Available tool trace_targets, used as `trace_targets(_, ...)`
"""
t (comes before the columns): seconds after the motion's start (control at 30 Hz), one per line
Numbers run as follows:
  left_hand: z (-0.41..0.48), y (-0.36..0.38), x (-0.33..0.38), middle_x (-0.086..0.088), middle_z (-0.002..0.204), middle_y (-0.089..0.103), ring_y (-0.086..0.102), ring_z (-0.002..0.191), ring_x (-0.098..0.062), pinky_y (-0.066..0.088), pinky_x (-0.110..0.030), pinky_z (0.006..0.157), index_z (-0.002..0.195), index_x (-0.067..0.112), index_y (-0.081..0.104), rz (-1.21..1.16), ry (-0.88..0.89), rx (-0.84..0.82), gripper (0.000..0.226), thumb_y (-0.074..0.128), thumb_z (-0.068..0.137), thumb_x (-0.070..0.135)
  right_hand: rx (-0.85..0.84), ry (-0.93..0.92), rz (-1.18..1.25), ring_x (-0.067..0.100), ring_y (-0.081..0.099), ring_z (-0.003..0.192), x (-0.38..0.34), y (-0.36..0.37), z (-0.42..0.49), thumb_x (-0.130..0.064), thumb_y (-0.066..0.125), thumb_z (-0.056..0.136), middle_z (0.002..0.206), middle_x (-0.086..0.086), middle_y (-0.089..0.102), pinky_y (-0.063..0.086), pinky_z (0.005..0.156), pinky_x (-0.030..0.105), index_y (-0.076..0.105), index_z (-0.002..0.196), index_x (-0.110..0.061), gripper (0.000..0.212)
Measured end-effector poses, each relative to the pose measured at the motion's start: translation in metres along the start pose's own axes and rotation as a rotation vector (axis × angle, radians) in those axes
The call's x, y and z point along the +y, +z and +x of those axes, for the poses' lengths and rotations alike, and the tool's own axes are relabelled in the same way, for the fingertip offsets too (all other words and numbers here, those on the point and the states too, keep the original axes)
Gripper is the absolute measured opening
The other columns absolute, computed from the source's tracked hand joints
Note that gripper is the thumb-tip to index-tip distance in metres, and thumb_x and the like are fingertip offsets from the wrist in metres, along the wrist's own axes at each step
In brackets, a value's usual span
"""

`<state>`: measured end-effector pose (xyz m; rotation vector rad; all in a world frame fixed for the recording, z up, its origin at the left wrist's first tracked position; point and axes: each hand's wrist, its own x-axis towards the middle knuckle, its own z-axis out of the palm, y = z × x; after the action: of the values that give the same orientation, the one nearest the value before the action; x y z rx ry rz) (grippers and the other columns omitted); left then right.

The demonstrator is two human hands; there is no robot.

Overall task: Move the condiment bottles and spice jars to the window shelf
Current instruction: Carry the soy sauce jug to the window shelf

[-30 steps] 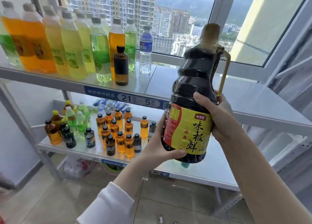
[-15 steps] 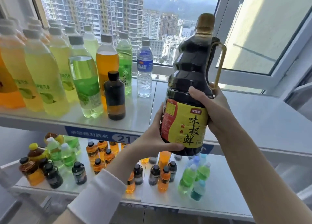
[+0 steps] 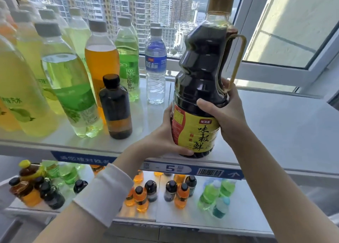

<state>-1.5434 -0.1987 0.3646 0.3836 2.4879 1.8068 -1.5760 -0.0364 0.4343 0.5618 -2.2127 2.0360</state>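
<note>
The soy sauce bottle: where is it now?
Head view, right of centre: the left hand and right hand hold the soy sauce bottle at the front of the top shelf, right of the small dark bottle.

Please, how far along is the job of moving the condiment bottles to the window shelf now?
Done: one small dark bottle stands on the window shelf beside the drink bottles. In hand: the left hand and right hand grip the large soy sauce bottle, its base at the shelf's front edge; whether it rests there is unclear. Left: several black-capped bottles on the lower shelf, not yet moved.
</note>
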Motion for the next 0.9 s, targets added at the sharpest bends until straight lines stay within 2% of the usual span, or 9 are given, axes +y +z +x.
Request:
trace_targets(0.23, 0.010, -0.008, -0.006, 0.005, 0.132, 0.037, 0.043, 0.110, 0.020, 0.041, -0.008, 0.093, 0.143, 0.021, -0.013, 0.049, 0.023, 0.007, 0.127, 0.084, 0.061, 0.007, -0.009, -0.082, 0.022, 0.020, 0.059, 0.113, 0.014, 0.002, 0.009, -0.041, 0.081, 0.045, 0.126, 0.006, 0.058, 0.049, 0.097, 0.044, 0.040, 0.131, -0.016, 0.098)
trace_targets(0.4, 0.011, -0.009, -0.012, -0.002, 0.139, 0.035, 0.044, 0.121, 0.006, 0.044, -0.021, 0.099, 0.143, 0.020, -0.011, 0.045, 0.027, -0.014, 0.126, 0.084, 0.060, 0.006, -0.020, -0.149, 0.060, 0.017, 0.060, 0.112, 0.023, 0.002, 0.006, -0.033, 0.080, 0.050, 0.125, 0.007, 0.057, 0.051, 0.094, 0.037, 0.040, 0.127, -0.018, 0.087)
trace_targets(0.53, 0.011, -0.009, -0.009, 0.017, 0.124, 0.040, 0.043, 0.110, 0.018, 0.042, -0.008, 0.092, 0.143, 0.019, -0.011, 0.103, 0.006, -0.017, 0.126, 0.084, 0.061, 0.008, -0.031, -0.171, 0.081, 0.015, 0.058, 0.115, 0.025, 0.004, 0.003, -0.032, 0.079, 0.053, 0.129, 0.005, 0.055, 0.050, 0.096, 0.035, 0.037, 0.129, -0.021, 0.088)
trace_targets(0.6, 0.007, -0.009, -0.007, 0.013, 0.130, 0.040, 0.044, 0.114, 0.014, 0.041, -0.007, 0.091, 0.144, 0.020, -0.010, 0.074, 0.019, -0.006, 0.124, 0.083, 0.062, 0.015, -0.069, -0.165, 0.068, 0.006, 0.056, 0.116, 0.025, 0.003, 0.003, -0.036, 0.076, 0.057, 0.130, -0.005, 0.052, 0.048, 0.096, 0.027, 0.029, 0.135, -0.024, 0.092)
trace_targets(0.67, 0.000, -0.007, -0.004, -0.001, 0.145, 0.034, 0.042, 0.126, 0.000, 0.041, -0.009, 0.093, 0.145, 0.027, -0.006, -0.051, 0.049, 0.059, 0.112, 0.075, 0.067, 0.029, -0.101, -0.133, 0.067, -0.006, 0.051, 0.117, 0.029, 0.000, 0.002, -0.052, 0.066, 0.065, 0.128, -0.024, 0.049, 0.044, 0.098, 0.023, 0.022, 0.137, -0.031, 0.087)
trace_targets(0.7, -0.004, -0.005, -0.002, -0.003, 0.149, 0.029, 0.038, 0.130, -0.006, 0.039, -0.008, 0.093, 0.144, 0.031, -0.005, -0.120, 0.065, 0.126, 0.104, 0.069, 0.071, 0.039, -0.103, -0.093, 0.085, -0.007, 0.045, 0.123, 0.032, -0.001, 0.000, -0.067, 0.059, 0.067, 0.131, -0.027, 0.047, 0.040, 0.104, 0.028, 0.023, 0.138, -0.032, 0.087)
trace_targets(0.77, -0.010, 0.001, 0.004, -0.001, 0.152, 0.025, 0.032, 0.133, -0.004, 0.034, -0.005, 0.093, 0.139, 0.040, -0.001, -0.239, 0.083, 0.281, 0.096, 0.056, 0.067, 0.070, -0.106, 0.022, 0.120, 0.005, 0.028, 0.139, 0.046, -0.004, -0.007, -0.092, 0.038, 0.059, 0.148, -0.019, 0.033, 0.023, 0.114, 0.044, 0.018, 0.146, -0.034, 0.107)
trace_targets(0.83, -0.012, 0.010, 0.006, 0.004, 0.149, 0.027, 0.036, 0.127, 0.006, 0.034, -0.005, 0.090, 0.140, 0.039, 0.004, -0.312, 0.070, 0.334, 0.097, 0.044, 0.063, 0.080, -0.115, 0.113, 0.144, 0.007, 0.029, 0.139, 0.062, -0.003, -0.017, -0.091, 0.027, 0.061, 0.151, -0.013, 0.032, 0.024, 0.114, 0.040, 0.019, 0.147, -0.034, 0.103)
trace_targets(0.9, -0.012, 0.022, 0.005, 0.003, 0.146, 0.029, 0.040, 0.122, 0.008, 0.039, -0.001, 0.086, 0.146, 0.027, 0.004, -0.322, 0.048, 0.321, 0.081, 0.035, 0.079, 0.061, -0.097, 0.155, 0.152, -0.001, 0.048, 0.122, 0.077, 0.000, -0.023, -0.070, 0.013, 0.086, 0.138, -0.009, 0.049, 0.040, 0.104, 0.023, 0.031, 0.144, -0.028, 0.074)
